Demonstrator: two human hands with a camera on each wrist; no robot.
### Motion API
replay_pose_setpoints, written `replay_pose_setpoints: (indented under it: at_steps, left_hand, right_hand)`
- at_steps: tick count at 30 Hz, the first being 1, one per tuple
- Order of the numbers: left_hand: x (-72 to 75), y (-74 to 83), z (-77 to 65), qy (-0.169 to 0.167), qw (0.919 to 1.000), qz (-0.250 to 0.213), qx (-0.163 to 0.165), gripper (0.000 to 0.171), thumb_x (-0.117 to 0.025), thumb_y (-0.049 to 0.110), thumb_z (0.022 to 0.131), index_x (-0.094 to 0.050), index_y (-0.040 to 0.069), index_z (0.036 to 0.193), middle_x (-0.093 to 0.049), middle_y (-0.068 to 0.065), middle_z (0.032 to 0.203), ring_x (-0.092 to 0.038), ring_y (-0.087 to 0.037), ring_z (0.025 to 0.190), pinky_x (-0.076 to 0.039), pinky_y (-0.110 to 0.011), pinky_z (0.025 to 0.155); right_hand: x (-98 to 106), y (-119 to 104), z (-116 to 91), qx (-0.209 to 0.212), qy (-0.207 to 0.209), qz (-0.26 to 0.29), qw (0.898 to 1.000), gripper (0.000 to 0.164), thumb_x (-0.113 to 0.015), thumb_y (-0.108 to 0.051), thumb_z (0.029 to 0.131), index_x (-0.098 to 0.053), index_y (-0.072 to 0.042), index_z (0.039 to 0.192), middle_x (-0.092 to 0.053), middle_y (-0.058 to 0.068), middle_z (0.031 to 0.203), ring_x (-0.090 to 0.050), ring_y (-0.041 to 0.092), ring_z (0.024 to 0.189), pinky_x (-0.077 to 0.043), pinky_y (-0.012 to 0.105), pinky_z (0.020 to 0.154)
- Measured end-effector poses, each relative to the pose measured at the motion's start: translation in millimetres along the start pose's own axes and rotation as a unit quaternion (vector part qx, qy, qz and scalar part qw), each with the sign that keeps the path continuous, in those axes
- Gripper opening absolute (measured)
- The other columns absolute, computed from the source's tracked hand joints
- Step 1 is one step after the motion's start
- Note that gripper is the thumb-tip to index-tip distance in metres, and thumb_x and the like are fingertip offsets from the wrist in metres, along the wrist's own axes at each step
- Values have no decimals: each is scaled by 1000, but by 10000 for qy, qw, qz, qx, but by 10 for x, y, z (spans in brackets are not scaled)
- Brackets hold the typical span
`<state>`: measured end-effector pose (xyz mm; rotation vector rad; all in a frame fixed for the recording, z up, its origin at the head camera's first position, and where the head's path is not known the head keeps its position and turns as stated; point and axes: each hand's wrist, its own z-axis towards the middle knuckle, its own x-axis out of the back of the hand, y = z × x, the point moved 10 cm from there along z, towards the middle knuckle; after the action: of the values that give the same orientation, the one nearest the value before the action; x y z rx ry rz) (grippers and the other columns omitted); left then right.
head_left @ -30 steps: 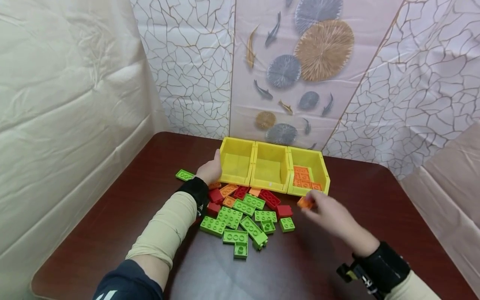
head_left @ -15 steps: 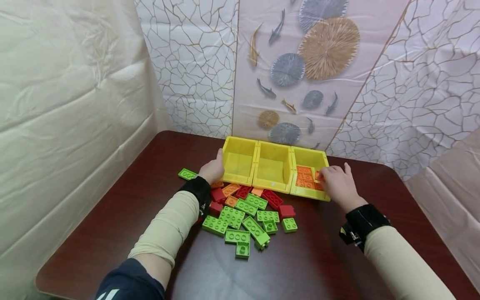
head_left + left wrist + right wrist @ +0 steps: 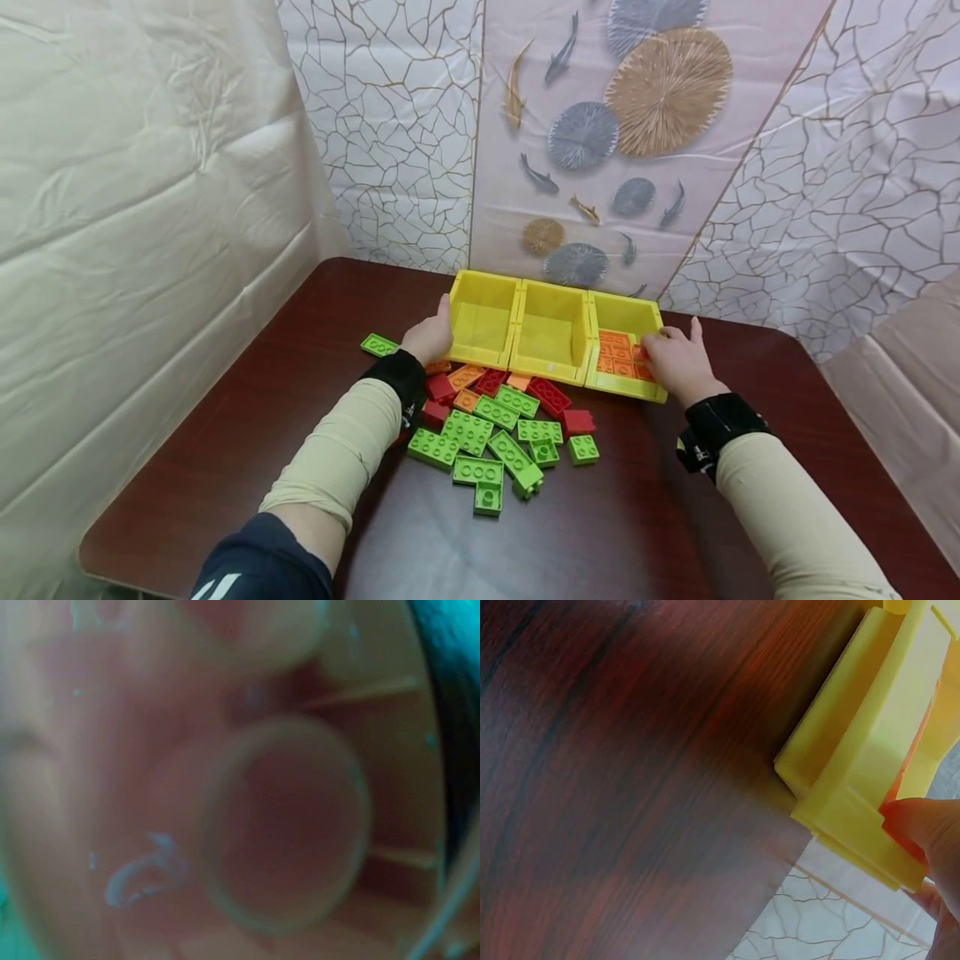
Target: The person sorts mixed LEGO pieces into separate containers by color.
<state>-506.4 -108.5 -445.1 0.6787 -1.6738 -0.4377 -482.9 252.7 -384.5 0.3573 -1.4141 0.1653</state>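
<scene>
A yellow three-compartment bin (image 3: 551,367) stands at the back of the table. My left hand (image 3: 429,337) touches its left side, thumb along the edge; the other fingers are hidden. At the right compartment my right hand (image 3: 681,364) pinches an orange toy brick (image 3: 640,353) inside, beside several orange bricks (image 3: 615,354) laid flat in rows. The right wrist view shows the thumb (image 3: 922,821) against orange at the bin's rim (image 3: 855,802). The left and middle compartments hold no bricks. The left wrist view is too blurred to read.
Loose green bricks (image 3: 467,431), red bricks (image 3: 549,397) and a few orange bricks (image 3: 467,377) lie in a heap in front of the bin. A green brick (image 3: 378,345) lies apart at left. Patterned cloth (image 3: 405,167) hangs behind the dark table (image 3: 247,433).
My right hand has carried an orange brick from in front of the bin into the right compartment, and stays there since the middle frame. The left hand keeps its place at the bin's side.
</scene>
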Motion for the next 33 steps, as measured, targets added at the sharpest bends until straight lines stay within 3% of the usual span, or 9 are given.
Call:
replay_pose_setpoints:
  at_steps: [6, 8, 13, 18, 22, 25, 28, 31, 33]
  left_hand:
    - [28, 69, -23, 60, 9991, 325, -278, 59, 1, 48, 99, -37, 11, 124, -50, -10, 80, -50, -25, 71, -37, -34, 71]
    - [34, 76, -24, 92, 9989, 337, -311, 59, 1, 48, 99, -37, 11, 123, -50, -10, 80, -49, -25, 71, -37, -34, 72]
    - [23, 20, -22, 108, 9999, 58, -74, 78, 10, 57, 93, -52, 10, 93, -51, -11, 79, -50, -26, 71, -37, -34, 72]
    - [17, 22, -10, 103, 9998, 127, -137, 74, 9, 55, 93, -50, 11, 98, -50, -11, 79, -50, -26, 71, -37, -35, 73]
    - [19, 31, 7, 99, 9996, 187, -212, 70, 8, 54, 94, -47, 12, 102, -51, -11, 79, -50, -26, 70, -37, -34, 72]
    - [16, 14, -5, 7, 9999, 112, -105, 75, 9, 57, 93, -50, 11, 98, -52, -11, 79, -50, -26, 71, -37, -34, 73]
    - [8, -11, -30, -171, 9998, 36, 88, 82, 12, 61, 89, -54, 11, 93, -53, -11, 81, -52, -26, 72, -37, -34, 74]
    - [16, -31, -57, -349, 9989, -113, 307, 88, 13, 65, 87, -57, 11, 91, -55, -10, 82, -53, -25, 73, -37, -34, 75]
    - [35, -22, -50, -481, 9983, -65, 337, 86, 12, 63, 88, -57, 10, 94, -56, -10, 84, -54, -25, 74, -38, -34, 75]
  right_hand:
    - [-87, 14, -23, 36, -118, 97, 9999, 8, -56, -9, 91, -64, -7, 91, -64, 20, 104, -31, 45, 124, 4, 65, 100]
    - [-130, 27, -30, -3, -200, 173, 9996, 13, -52, -5, 91, -65, -6, 96, -63, 21, 107, -27, 46, 126, 4, 65, 101]
    - [-206, 40, -59, -64, -300, 431, 9986, 25, -44, -1, 92, -64, -2, 109, -59, 24, 115, -20, 46, 130, 3, 62, 102]
    - [-215, 20, -77, -49, -269, 505, 9984, 29, -40, -1, 94, -62, 0, 113, -57, 24, 118, -18, 46, 131, -2, 64, 102]
    - [-179, 27, -89, -41, 160, 861, 9961, 28, -43, -2, 93, -56, 3, 118, -46, 27, 130, -20, 45, 131, -11, 66, 100]
    - [-215, 111, -93, -362, 321, 1508, 9874, 42, -44, -4, 93, -40, 6, 134, -22, 30, 145, -17, 46, 133, -17, 65, 99]
    - [-324, 216, -88, -904, 45, 2238, 9704, 58, -38, -6, 96, -10, 8, 145, -4, 33, 148, -14, 48, 133, -21, 62, 99]
    - [-401, 280, -88, -1427, -282, 2715, 9514, 62, -31, -8, 98, 8, 3, 145, -13, 37, 143, -30, 48, 125, -33, 57, 94]
    - [-412, 310, -82, -1732, -372, 2847, 9421, 62, -29, -9, 99, 10, 0, 146, -24, 39, 138, -40, 47, 116, -37, 54, 88]
